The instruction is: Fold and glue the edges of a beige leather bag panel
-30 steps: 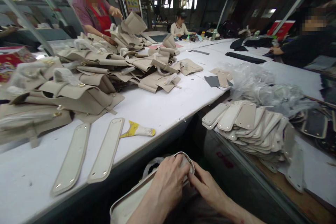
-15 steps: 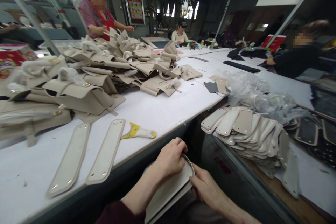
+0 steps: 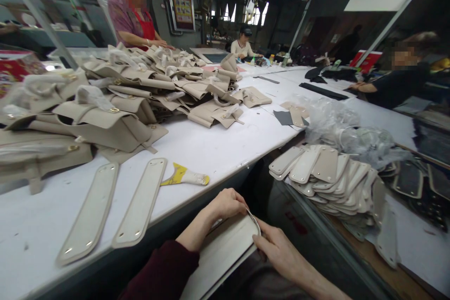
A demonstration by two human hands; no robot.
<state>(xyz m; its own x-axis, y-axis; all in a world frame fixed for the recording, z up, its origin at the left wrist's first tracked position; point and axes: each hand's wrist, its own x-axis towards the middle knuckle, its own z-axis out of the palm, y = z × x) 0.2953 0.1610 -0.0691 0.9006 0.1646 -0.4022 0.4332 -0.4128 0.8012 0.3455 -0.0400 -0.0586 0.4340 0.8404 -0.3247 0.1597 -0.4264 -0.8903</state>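
Note:
Over my lap, at the lower middle of the view, I hold a beige leather bag panel (image 3: 221, 257) with a pale inner face and a rounded end. A dark gap along its lower edge shows a second layer beneath. My left hand (image 3: 225, 206) is closed over its far upper edge, fingertips near the rounded corner. Gripping the right end, my right hand (image 3: 276, 246) has the thumb and fingers pinched on the rim. On the table to the left lie two similar panels, a longer one (image 3: 89, 213) and another (image 3: 142, 204), with metal studs near their ends.
A yellow and white scraper-like tool (image 3: 186, 176) lies beside the panels on the white table (image 3: 211, 150). Beige bags (image 3: 105, 122) are heaped behind. At right are stacked panels (image 3: 337, 173) and crumpled clear plastic (image 3: 337, 122). Several co-workers sit or stand around.
My left hand has shifted slightly and its forearm has drawn back left, baring more of the panel. My right hand stays nearly in place. The co-worker in the red apron has lowered their hands.

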